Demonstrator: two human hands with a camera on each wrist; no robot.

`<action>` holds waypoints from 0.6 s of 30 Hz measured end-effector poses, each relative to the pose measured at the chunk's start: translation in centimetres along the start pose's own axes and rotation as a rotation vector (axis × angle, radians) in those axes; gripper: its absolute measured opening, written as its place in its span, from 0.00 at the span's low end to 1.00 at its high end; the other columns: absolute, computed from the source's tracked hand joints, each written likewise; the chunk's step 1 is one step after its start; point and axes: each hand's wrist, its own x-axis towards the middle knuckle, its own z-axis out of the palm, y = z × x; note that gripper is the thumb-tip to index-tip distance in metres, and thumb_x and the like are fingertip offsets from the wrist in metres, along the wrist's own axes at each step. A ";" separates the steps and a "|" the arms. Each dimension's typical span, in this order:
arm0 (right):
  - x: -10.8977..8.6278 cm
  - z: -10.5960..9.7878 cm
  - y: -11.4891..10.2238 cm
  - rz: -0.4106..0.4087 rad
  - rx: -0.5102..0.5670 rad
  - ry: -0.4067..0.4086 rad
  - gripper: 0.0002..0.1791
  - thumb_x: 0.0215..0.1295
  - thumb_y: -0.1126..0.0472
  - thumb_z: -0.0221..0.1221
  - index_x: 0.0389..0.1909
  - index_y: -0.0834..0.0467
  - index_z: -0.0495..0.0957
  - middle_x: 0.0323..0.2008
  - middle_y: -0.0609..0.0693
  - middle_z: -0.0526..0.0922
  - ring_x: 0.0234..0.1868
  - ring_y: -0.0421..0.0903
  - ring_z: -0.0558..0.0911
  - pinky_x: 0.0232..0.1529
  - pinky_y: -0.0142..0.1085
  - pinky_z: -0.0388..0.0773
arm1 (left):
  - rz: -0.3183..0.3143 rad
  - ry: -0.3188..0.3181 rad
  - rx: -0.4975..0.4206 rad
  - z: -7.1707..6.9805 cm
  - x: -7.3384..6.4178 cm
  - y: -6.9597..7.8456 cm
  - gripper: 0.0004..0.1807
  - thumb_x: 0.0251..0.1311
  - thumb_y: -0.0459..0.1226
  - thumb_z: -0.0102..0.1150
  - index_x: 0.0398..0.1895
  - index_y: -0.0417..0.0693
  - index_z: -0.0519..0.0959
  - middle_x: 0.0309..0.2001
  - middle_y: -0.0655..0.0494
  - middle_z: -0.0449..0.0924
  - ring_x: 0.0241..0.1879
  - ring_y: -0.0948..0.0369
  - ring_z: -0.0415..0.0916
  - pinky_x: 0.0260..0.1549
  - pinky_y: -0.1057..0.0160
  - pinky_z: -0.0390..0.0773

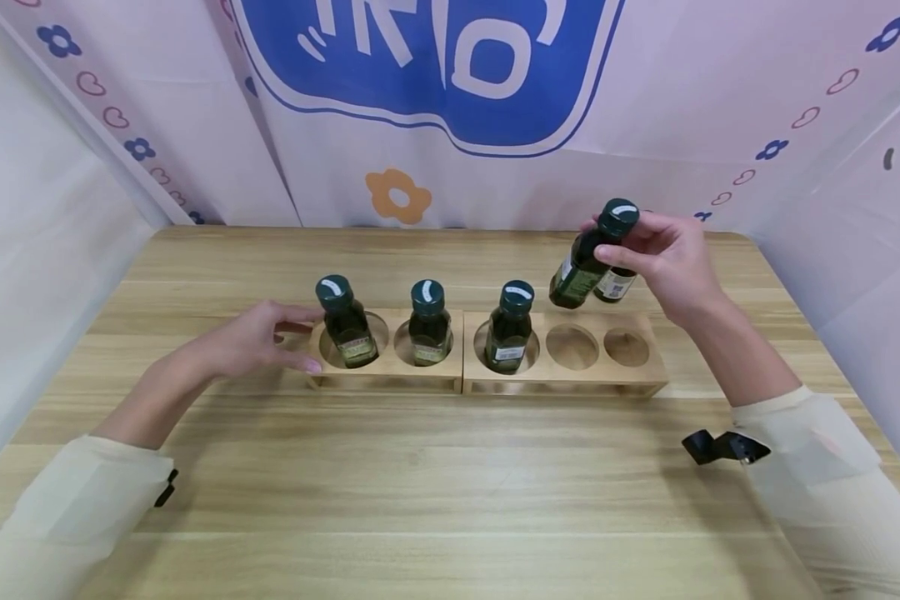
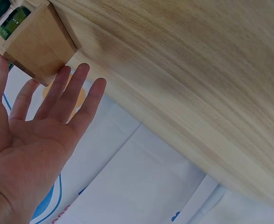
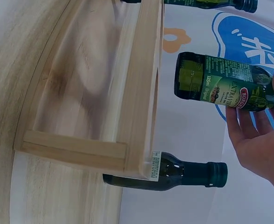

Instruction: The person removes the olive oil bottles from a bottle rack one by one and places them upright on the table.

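My right hand [image 1: 671, 258] grips a small dark green olive oil bottle [image 1: 579, 271] by its neck, thumb in front, tilted above the right wooden rack [image 1: 543, 379]. That rack has three round holes; a bottle [image 1: 508, 342] stands in its left one, and the other two hold none. At the outer end of the left wooden rack [image 2: 44, 42], my left hand [image 1: 258, 342] has its fingers spread and nearly straight, thumb at the front corner, fingertips along the end panel. Two more bottles with green caps, one leaning [image 1: 356, 333] and one upright [image 1: 429, 333], occupy its holes.
Behind the right rack stands another bottle [image 3: 193, 175], partly hidden by my right hand in the head view. The two racks meet end to end on the wood-grain table [image 1: 420, 483]. A printed white cloth [image 1: 330, 183] rises at the table's back edge.
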 end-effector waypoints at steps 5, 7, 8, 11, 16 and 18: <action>0.5 0.1 0.5 0.018 0.010 0.007 0.16 0.62 0.78 0.67 0.51 0.69 0.86 0.45 0.51 0.91 0.49 0.44 0.88 0.56 0.29 0.81 | -0.002 -0.004 0.006 0.0 0.0 -0.1 0.39 0.58 0.33 0.75 0.68 0.22 0.69 0.69 0.25 0.68 0.62 0.28 0.73 0.60 0.26 0.69; 0.7 0.1 0.6 0.026 0.009 0.008 0.16 0.62 0.78 0.67 0.51 0.69 0.86 0.45 0.50 0.91 0.49 0.43 0.88 0.56 0.28 0.81 | -0.003 -0.003 0.006 0.0 0.0 0.0 0.39 0.58 0.33 0.76 0.68 0.22 0.68 0.68 0.25 0.68 0.62 0.28 0.73 0.60 0.26 0.69; 0.8 0.2 0.8 0.032 0.001 0.011 0.16 0.62 0.78 0.67 0.51 0.68 0.86 0.45 0.50 0.91 0.49 0.43 0.88 0.56 0.28 0.81 | -0.004 -0.003 0.006 0.0 0.0 0.0 0.39 0.58 0.33 0.76 0.68 0.22 0.68 0.68 0.25 0.68 0.62 0.28 0.73 0.61 0.26 0.69; 1.1 0.2 1.1 0.042 -0.016 0.011 0.16 0.62 0.77 0.68 0.51 0.68 0.86 0.45 0.50 0.91 0.49 0.42 0.89 0.56 0.28 0.81 | -0.002 -0.002 0.008 0.0 0.1 0.0 0.39 0.58 0.33 0.75 0.68 0.21 0.68 0.68 0.24 0.68 0.62 0.28 0.73 0.61 0.27 0.69; 1.4 0.3 1.6 0.045 -0.062 0.012 0.17 0.62 0.76 0.68 0.52 0.69 0.85 0.45 0.48 0.91 0.47 0.42 0.88 0.55 0.27 0.81 | 0.013 0.002 0.007 0.0 0.0 -0.1 0.38 0.58 0.32 0.75 0.68 0.22 0.69 0.68 0.25 0.68 0.62 0.28 0.73 0.60 0.27 0.70; 1.4 0.3 1.8 0.048 -0.062 0.014 0.17 0.62 0.76 0.68 0.52 0.68 0.85 0.44 0.47 0.91 0.47 0.42 0.88 0.55 0.27 0.81 | 0.023 0.004 -0.002 0.0 0.0 -0.1 0.38 0.58 0.32 0.75 0.68 0.23 0.69 0.68 0.25 0.68 0.62 0.28 0.73 0.60 0.28 0.70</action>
